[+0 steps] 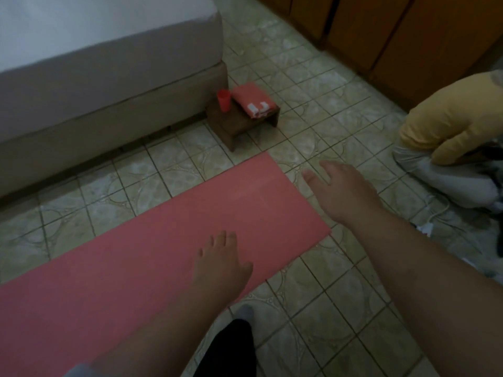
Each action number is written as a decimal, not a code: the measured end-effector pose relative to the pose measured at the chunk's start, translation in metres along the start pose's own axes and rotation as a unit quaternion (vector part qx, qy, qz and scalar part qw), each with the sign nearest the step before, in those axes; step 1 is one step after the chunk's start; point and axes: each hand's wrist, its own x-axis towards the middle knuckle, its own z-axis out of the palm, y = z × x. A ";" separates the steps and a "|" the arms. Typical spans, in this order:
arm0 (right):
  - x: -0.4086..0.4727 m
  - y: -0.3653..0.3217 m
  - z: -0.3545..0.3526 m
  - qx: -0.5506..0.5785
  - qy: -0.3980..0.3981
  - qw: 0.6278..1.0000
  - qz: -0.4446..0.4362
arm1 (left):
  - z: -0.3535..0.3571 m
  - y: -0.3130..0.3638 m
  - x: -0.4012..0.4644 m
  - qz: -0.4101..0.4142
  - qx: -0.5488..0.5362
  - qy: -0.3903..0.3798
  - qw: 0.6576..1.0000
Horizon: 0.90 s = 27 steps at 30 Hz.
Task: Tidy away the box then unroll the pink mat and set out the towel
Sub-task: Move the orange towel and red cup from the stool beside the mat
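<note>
We see a bed (109,77) on the left of a tiled floor (340,308), a small wooden stool (231,126) holding a red cup (223,100) and the folded towel (254,102), and a yellow pillow (449,121) at right. The pink mat (149,254) lies flat. Our left hand (221,263) rests spread over it; our right hand (345,189) hovers relaxed beside its far corner.

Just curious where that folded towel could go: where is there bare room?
The pink mat lies bare ahead of the left hand. Bare tiles run between mat and bed. The stool is crowded with towel and cup.
</note>
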 end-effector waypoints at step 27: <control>0.276 0.189 -0.105 -0.066 -0.099 0.993 -0.017 | -0.131 0.311 0.289 -0.019 -0.068 0.099 0.993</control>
